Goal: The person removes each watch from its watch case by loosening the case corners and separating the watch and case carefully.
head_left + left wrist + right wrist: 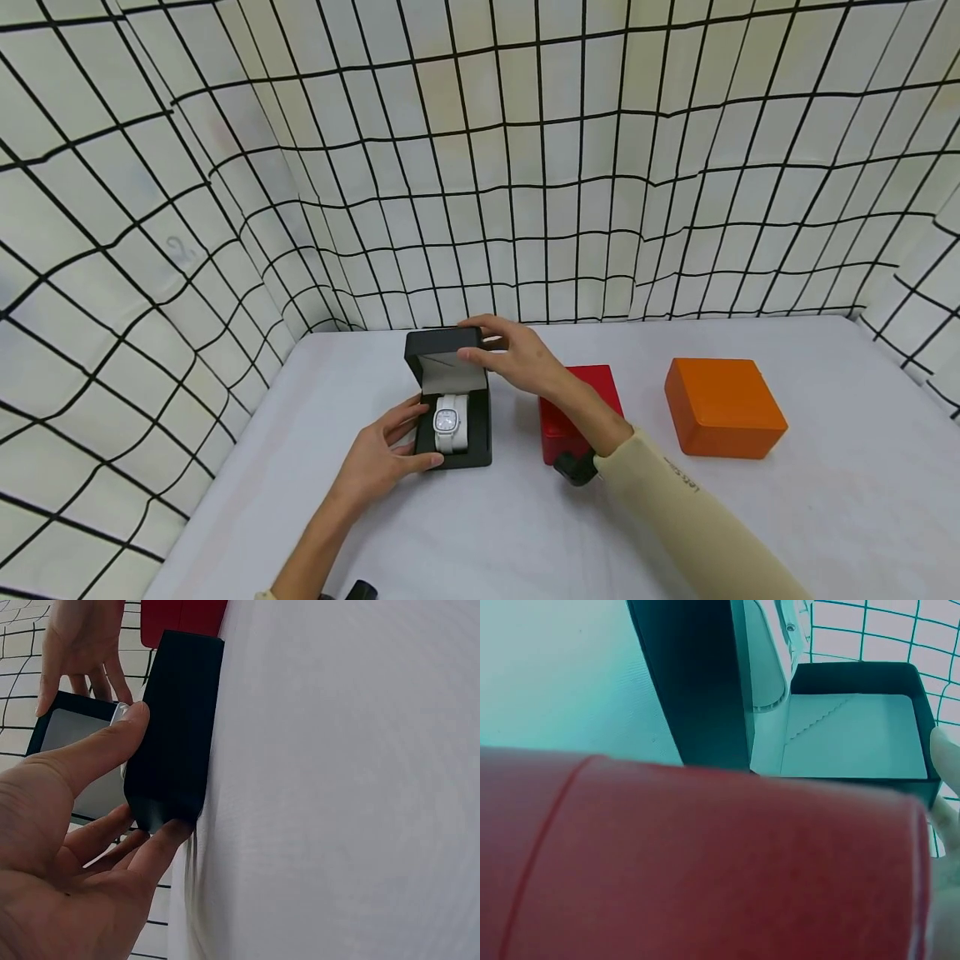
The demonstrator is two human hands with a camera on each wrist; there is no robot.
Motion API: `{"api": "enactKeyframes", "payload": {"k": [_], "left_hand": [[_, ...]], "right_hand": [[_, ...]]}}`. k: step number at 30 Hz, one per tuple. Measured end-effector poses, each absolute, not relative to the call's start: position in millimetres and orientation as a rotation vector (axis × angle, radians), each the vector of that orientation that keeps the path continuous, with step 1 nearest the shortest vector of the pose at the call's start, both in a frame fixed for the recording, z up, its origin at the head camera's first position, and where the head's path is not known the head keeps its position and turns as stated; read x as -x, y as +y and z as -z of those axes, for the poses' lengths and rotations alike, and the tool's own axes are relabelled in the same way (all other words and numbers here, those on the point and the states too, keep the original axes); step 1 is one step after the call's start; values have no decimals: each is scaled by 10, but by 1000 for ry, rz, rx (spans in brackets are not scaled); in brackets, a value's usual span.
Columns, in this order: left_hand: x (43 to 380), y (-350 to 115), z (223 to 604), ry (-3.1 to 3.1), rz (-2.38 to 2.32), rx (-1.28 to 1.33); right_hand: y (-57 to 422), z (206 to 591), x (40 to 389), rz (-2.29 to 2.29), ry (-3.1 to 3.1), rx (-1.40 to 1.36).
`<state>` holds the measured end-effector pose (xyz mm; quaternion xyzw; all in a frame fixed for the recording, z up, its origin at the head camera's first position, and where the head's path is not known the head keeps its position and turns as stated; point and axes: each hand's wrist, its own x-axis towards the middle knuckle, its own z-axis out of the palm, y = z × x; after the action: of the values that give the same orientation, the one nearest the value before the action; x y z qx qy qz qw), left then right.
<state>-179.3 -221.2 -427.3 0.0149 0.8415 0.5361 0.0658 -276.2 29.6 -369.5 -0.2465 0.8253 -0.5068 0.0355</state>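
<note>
A black watch box (482, 446) stands on the white-covered table with its lid (438, 342) raised at the back. Inside lies a white wristwatch (447, 421), its strap closed into a loop. My left hand (380, 454) grips the left side of the box's base, thumb at the front corner. With thumb and fingers, my right hand (517, 357) holds the right edge of the lid. The left wrist view shows the left thumb and fingertips against the dark base (176, 735). In the right wrist view the lid's pale lining (862, 739) faces the camera.
A red box (597, 385) stands right of the watch box, partly hidden under my right forearm, and fills the lower right wrist view. Farther right sits an orange box (723, 408). White walls with black netting (510, 183) rise behind the table and along its sides.
</note>
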Motion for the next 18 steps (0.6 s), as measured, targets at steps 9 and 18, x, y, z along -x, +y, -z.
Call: {"api": "enactKeyframes", "payload": {"k": [9, 18], "left_hand": [[1787, -2209, 4268, 2549, -1611, -52], [1793, -2204, 4258, 2543, -1615, -55]], "right_hand": [[268, 3679, 2783, 1565, 2579, 712], [261, 3670, 2803, 1607, 2564, 706]]}}
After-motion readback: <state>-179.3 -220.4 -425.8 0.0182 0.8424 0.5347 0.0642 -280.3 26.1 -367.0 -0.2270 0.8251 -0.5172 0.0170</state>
